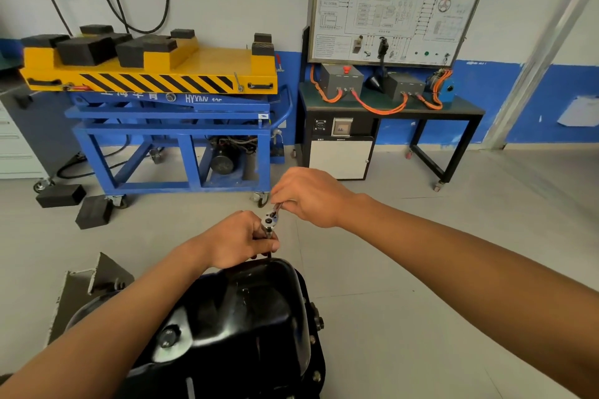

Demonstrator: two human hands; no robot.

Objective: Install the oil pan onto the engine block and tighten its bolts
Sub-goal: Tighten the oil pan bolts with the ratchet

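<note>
Tightening at the oil pan's far edge.
The oil pan [252, 317] sits seated below me, bolts [316, 376] in along its right flange. My left grip [240, 240] clamps the ratchet [270, 217] below its head and my right grip [308, 197] pinches the handle. Tightening looks unfinished.

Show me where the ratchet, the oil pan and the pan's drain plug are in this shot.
ratchet [268, 221]: head view, on its round silver head.
oil pan [249, 311]: head view, on its glossy black sump wall.
drain plug [167, 337]: head view, on the bolt head at the pan's left side.
</note>
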